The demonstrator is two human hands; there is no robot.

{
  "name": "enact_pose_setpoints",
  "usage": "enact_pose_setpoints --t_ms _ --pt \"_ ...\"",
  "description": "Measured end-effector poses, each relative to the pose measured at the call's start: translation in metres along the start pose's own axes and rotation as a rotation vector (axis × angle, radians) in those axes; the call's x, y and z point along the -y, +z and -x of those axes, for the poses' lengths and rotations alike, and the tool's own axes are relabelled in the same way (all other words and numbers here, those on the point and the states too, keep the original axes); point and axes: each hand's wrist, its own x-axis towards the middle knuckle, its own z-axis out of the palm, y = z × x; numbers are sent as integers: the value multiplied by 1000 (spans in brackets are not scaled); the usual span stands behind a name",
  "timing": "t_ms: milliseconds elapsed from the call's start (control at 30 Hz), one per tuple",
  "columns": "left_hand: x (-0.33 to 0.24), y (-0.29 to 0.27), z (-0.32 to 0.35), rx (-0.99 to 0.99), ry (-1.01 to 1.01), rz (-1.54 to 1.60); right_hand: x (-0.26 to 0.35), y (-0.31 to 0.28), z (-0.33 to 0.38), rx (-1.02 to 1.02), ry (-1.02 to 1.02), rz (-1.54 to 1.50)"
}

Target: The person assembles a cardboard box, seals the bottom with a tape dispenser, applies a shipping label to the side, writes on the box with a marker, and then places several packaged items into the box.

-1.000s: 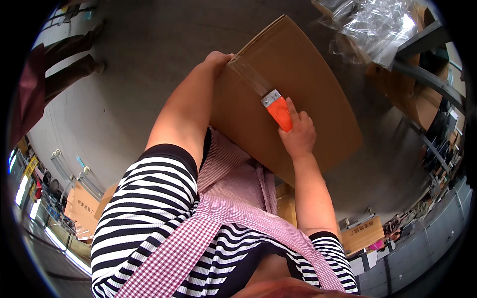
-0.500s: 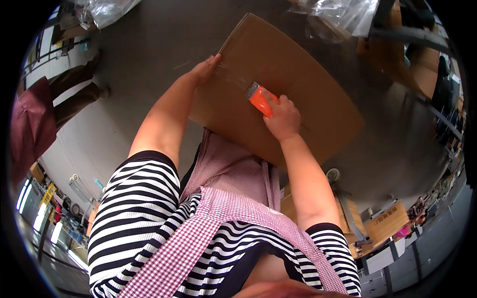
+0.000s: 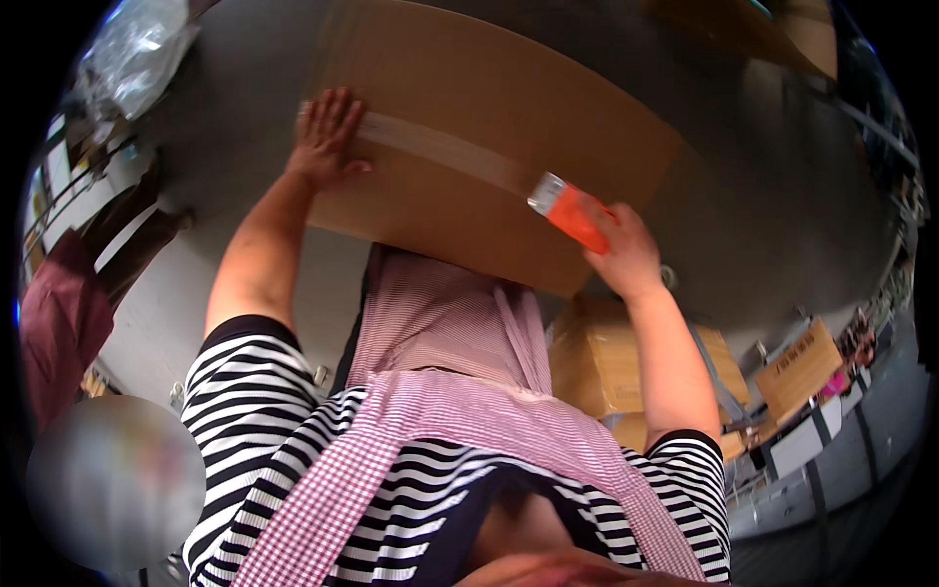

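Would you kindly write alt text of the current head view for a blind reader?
A person's right hand holds an orange, metal-ended tool over a cardboard box, by one end of a pale tape strip; the left hand rests open on the box near the other end.

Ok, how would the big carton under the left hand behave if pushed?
The carton is probably fairly stiff: its broad face looks unbuckled under the left hand. Its matte brown surface likely grips well, though the pale tape strip may be slicker.

Matt cardboard box point(image 3: 479, 73), glossy tape point(image 3: 430, 143)
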Motion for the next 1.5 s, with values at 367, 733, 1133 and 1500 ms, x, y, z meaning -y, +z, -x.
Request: enact_pose_setpoints --t_ms 367,733,1133,1500 --pt "-2 -1 -12 44 -17 -154 -201 -11 127 143 293 286" --pt "-321 67 -110 182 672 105 -191 97 0 231 246 272" --pt "-412 56 -153 303 633 395 -149 17 110 -452 391 -312" --pt "-347 -88 -86 513 -193 2053 -24 -19 109 -569 57 -646"
